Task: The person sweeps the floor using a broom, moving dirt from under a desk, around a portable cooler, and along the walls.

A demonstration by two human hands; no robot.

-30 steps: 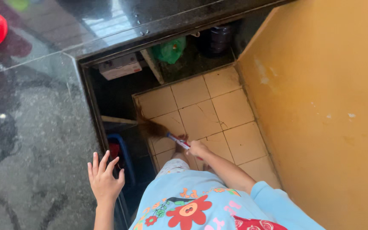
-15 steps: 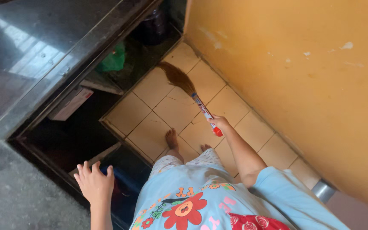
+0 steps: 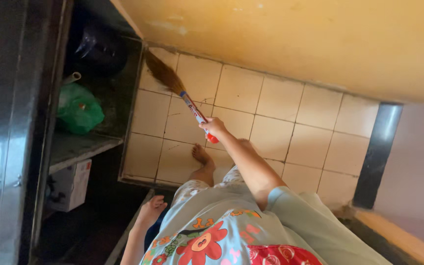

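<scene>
Broom [image 3: 172, 83] now nearer the corner

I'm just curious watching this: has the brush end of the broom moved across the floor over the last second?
Yes. The broom, gripped in the right hand, has swept from the tiles beside the dark shelf opening to the far corner where the tiled floor meets the yellow wall.

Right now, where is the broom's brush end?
In the head view, the broom is held in the right hand, its brown bristles reaching to the far corner of the tiled floor, where the yellow wall meets the dark shelf unit.
</scene>
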